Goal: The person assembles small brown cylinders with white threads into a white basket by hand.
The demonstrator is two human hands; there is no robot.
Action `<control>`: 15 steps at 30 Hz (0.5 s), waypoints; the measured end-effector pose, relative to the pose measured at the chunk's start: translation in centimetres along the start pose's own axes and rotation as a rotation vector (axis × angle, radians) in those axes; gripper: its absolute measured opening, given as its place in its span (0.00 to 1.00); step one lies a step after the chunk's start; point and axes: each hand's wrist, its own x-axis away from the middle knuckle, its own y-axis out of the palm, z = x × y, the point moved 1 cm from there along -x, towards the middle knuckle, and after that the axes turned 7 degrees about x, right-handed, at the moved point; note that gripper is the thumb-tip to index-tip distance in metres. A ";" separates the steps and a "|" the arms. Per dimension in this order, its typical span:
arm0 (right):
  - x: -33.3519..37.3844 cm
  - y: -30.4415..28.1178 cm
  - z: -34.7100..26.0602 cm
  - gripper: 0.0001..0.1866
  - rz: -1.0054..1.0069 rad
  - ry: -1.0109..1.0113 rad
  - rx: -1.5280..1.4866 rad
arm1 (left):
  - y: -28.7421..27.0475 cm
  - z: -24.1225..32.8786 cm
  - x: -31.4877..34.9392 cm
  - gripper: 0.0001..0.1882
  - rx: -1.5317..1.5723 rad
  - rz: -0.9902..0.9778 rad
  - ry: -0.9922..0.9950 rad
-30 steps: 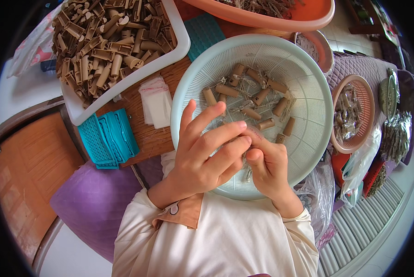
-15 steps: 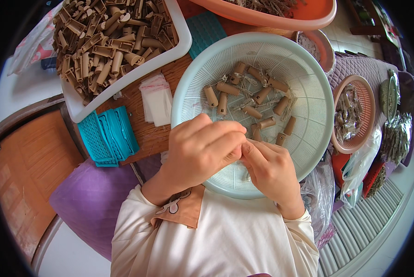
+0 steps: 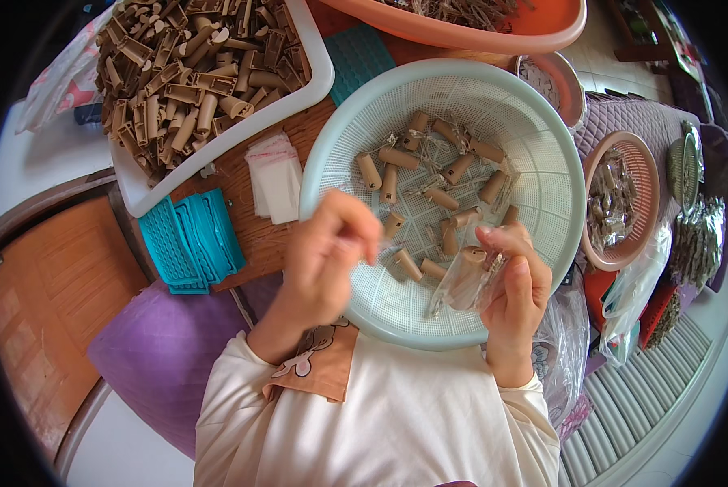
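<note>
My right hand (image 3: 520,292) is closed around a small clear plastic bag (image 3: 460,286) over the right part of the pale green mesh basket (image 3: 560,203). Inside the bag are a brown cylindrical piece and some shiny, silvery bits. My left hand (image 3: 323,260), blurred by motion, hovers over the basket's left rim, fingers curled. Whether it pinches anything cannot be made out. Below and beyond my hands, several bagged brown cylinders (image 3: 369,172) lie scattered in the basket.
A white tub (image 3: 319,61) heaped with loose brown pieces stands at the far left. Nearby lie clear bags (image 3: 276,183) and turquoise plastic trays (image 3: 193,239). An orange basin (image 3: 494,39) is at the back; a pink basket (image 3: 652,195) of silvery packets sits right.
My hands, together half a second ago, have come apart. The left moved left and the right moved slightly right, with the bag now showing in it.
</note>
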 end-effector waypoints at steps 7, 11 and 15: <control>0.7 0.5 -0.6 0.18 -0.180 0.089 -0.096 | 2.9 -0.1 -1.0 0.09 -0.279 -0.217 0.016; 1.1 0.7 0.3 0.19 -0.217 0.044 -0.255 | 3.0 0.2 -0.2 0.08 -0.450 -0.130 0.019; 1.7 1.2 0.1 0.16 -0.039 0.196 -0.656 | 3.4 0.4 0.2 0.03 -0.671 -0.087 0.295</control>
